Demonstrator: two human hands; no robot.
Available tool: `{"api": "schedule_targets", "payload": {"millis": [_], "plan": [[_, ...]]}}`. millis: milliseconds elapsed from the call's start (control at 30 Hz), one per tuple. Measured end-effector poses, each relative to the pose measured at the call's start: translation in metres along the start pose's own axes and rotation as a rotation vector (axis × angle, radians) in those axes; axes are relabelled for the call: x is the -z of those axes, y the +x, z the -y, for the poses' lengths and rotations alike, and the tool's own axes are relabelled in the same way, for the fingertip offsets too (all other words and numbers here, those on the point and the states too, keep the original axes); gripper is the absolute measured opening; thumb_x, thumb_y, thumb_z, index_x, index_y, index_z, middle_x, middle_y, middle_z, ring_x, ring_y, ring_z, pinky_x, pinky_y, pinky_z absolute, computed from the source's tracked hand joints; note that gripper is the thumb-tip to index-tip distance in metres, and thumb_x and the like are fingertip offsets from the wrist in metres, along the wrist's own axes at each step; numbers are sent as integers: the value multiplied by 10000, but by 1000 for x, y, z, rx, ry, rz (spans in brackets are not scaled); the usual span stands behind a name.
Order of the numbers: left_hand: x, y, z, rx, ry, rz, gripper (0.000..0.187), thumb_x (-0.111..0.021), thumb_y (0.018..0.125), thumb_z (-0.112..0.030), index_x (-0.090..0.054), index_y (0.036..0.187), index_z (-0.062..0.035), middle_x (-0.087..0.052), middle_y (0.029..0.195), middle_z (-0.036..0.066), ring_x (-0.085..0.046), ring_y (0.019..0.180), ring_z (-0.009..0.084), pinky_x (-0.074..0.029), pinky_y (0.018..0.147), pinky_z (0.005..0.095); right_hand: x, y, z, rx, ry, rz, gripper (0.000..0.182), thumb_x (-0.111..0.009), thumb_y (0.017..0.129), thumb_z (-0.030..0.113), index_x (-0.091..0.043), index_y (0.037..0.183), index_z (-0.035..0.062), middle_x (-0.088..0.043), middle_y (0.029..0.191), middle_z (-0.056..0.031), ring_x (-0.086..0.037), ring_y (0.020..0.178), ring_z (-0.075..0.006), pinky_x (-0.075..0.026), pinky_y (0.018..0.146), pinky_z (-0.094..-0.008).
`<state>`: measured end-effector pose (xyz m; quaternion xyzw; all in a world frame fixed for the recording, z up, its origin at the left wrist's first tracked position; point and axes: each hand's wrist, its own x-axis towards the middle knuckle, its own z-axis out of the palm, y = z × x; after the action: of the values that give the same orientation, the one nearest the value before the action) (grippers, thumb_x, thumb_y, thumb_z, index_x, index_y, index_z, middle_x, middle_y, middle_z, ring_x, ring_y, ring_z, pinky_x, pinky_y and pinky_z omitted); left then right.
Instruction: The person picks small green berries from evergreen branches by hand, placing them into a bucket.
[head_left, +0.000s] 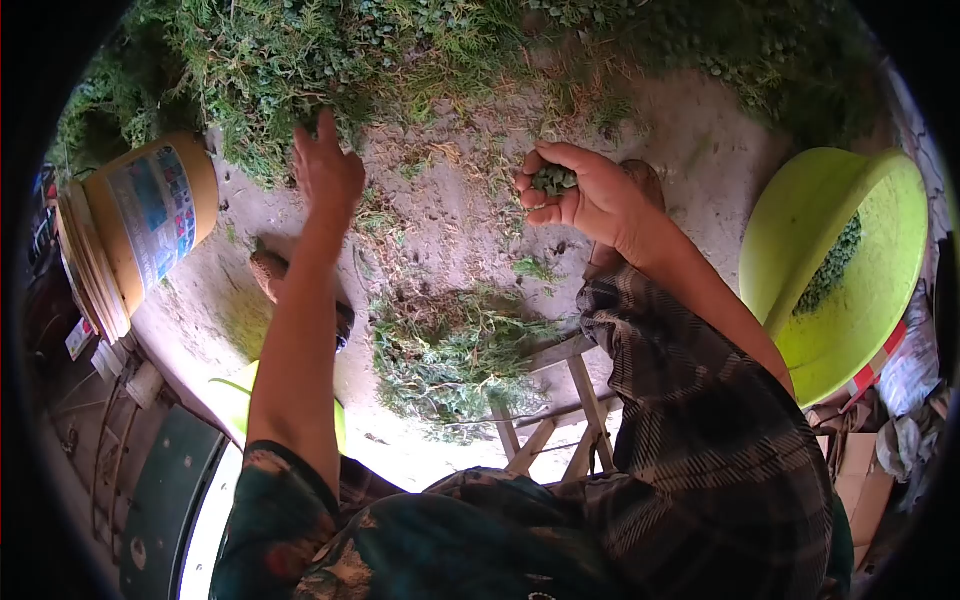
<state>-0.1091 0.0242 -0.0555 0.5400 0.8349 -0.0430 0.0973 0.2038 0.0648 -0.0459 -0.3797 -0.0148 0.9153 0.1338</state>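
Note:
My left hand (328, 172) reaches over the edge of a heap of green conifer sprigs (270, 90), its fingers apart and nothing visible between them. Palm up, my right hand (583, 192) is cupped round a small pile of grey-green cones (554, 180), with the fingers curled about them. To the right stands a lime-green basin (800, 210) with more small green cones (835, 265) inside it. A smaller clump of sprigs (450, 355) lies on the floor (440, 240) below my hands.
A yellow bucket (150, 220) with a printed label is at the left. Near my lap is a wooden frame (585, 395). My shoes flank the scattered sprigs. Cardboard (860, 480) and plastic bags (910, 365) lie at the lower right.

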Motion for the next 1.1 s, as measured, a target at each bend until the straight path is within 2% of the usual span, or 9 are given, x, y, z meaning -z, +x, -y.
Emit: {"api": "schedule_targets", "payload": {"millis": [100, 300, 333, 467, 667, 800, 867, 1033, 1100], "plan": [[-9, -34, 1, -36, -5, 2, 650, -501, 758, 18, -351, 1368, -150, -279, 1396, 241, -327, 1270, 395, -311, 1026, 452, 4, 2, -2, 31, -28, 67, 281, -490, 926, 294, -589, 882, 35, -619, 867, -98, -634, 714, -182, -566, 660, -361], [-8, -70, 12, -120, -184, 15, 482, -492, 779, 21, -487, 1250, -80, -396, 1325, 252, -425, 1192, 399, -375, 969, 442, 1, -2, -2, 10, -11, 18, 272, -467, 922, 259, -590, 866, 24, -630, 816, -108, -632, 705, -196, -547, 664, -398], [-9, -73, 12, -147, -175, -80, 401, -520, 783, 3, -532, 1183, -31, -522, 1208, 225, -517, 1119, 348, -411, 944, 404, 0, -2, 0, 24, -15, 23, 272, -467, 922, 259, -590, 866, 24, -630, 816, -108, -632, 705, -196, -547, 664, -398], [-26, -77, 32, 7, -586, -44, 263, -551, 845, -55, -591, 1102, -23, -651, 975, 114, -627, 878, 163, -488, 784, 278, -3, -3, -1, 11, -13, -11, 262, -490, 911, 269, -592, 860, 33, -628, 809, -101, -625, 701, -195, -545, 669, -395], [-20, -68, 34, 326, -601, -63, 142, -604, 805, -104, -660, 921, -44, -672, 811, 108, -644, 717, 203, -502, 657, 324, -2, -2, -1, 1, -16, 1, 254, -506, 907, 272, -597, 867, 39, -625, 837, -97, -631, 714, -191, -551, 668, -387], [-7, -55, 2, 77, -585, -129, 165, -658, 780, -167, -669, 919, -81, -667, 831, 120, -648, 725, 237, -500, 645, 343, -6, -3, -3, -18, -56, -14, 258, -509, 912, 281, -599, 890, 40, -625, 861, -91, -637, 728, -189, -555, 653, -373], [-7, -51, -13, -40, -320, 38, 143, -677, 765, -188, -674, 889, -116, -659, 833, 130, -646, 745, 285, -502, 640, 361, -7, -3, -3, -26, -57, 3, 244, -518, 911, 274, -596, 904, 43, -625, 855, -87, -634, 722, -183, -554, 651, -366], [-8, -55, -20, 20, -309, 77, 158, -675, 764, -179, -654, 904, -109, -647, 823, 148, -630, 739, 321, -496, 636, 374, -14, 0, -6, -18, -163, 7, 211, -545, 909, 250, -586, 968, 52, -623, 863, -72, -625, 724, -161, -552, 653, -350], [-14, -60, -14, 65, -529, -6, 211, -667, 774, -154, -645, 965, -68, -643, 802, 149, -630, 694, 271, -491, 637, 341, -17, 2, -7, -31, -250, 5, 235, -541, 911, 260, -559, 1026, 56, -597, 862, -57, -602, 737, -148, -557, 683, -379]]}}
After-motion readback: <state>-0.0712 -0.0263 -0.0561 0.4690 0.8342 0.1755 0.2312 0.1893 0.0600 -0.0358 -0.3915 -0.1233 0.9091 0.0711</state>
